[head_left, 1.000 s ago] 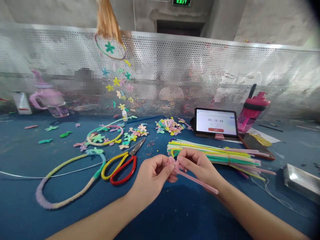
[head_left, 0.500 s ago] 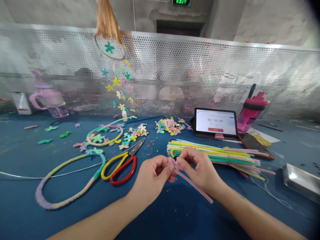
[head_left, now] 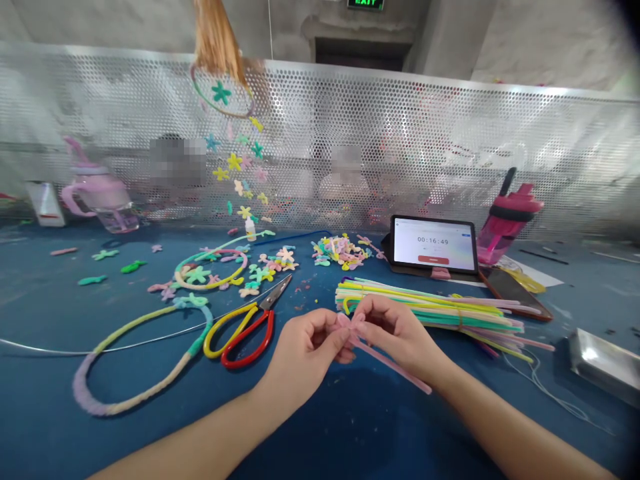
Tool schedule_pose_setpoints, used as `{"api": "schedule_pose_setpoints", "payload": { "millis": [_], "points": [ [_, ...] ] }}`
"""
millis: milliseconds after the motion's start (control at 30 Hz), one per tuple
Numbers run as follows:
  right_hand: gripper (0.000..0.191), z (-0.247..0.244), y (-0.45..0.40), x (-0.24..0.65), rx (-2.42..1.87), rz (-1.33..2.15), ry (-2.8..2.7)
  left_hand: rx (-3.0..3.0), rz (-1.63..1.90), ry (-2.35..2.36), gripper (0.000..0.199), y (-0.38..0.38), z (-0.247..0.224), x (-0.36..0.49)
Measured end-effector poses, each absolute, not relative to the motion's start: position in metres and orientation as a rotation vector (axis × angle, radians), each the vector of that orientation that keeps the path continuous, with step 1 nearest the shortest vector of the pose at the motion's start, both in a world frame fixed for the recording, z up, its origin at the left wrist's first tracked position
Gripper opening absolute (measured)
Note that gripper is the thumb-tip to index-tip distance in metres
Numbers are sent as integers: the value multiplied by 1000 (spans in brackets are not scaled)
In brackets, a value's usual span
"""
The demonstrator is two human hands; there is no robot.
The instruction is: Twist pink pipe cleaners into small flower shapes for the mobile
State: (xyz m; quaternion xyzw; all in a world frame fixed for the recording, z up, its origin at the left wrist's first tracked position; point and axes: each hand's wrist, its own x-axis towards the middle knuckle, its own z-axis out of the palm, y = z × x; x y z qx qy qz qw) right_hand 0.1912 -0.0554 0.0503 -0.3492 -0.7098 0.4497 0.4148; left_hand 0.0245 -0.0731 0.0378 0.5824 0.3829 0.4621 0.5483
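My left hand (head_left: 305,347) and my right hand (head_left: 395,333) meet above the blue table, both pinching a pink pipe cleaner (head_left: 387,363). Its top is bent into a small loop at my fingertips, partly hidden by them, and its long straight end slants down to the right. Just behind my right hand lies a rubber-banded bundle of pastel pipe cleaners (head_left: 425,310). Red-and-yellow-handled scissors (head_left: 250,333) lie left of my left hand, untouched.
A long wrapped pastel wire loop (head_left: 140,353) lies at the left. Pipe-cleaner flowers (head_left: 340,253) are heaped at the back, near a tablet timer (head_left: 433,243) and a pink bottle (head_left: 505,223). A phone (head_left: 515,293) and a metal tin (head_left: 605,367) sit right. A perforated metal screen (head_left: 320,140) stands behind.
The pipe cleaner's loose end swung down, then back up a little. My fingers have shifted slightly on the loop, and both hands keep hold of it.
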Motion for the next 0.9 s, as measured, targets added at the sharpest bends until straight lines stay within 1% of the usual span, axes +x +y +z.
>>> {"api": "schedule_pose_setpoints", "payload": {
  "millis": [133,367,733,900],
  "points": [
    [9,52,-55,192,-875,1129,-1795,1381,1091,909,18,-73,38,25],
    [10,49,-57,190,-978,1014,-1845,1470,1086,935,16,-72,38,24],
    [10,51,-56,190,-956,1134,-1862,1504,1066,952,16,-74,36,24],
    [7,50,-54,191,-942,1053,-1888,1528,1031,917,19,-72,36,22]
  ]
}}
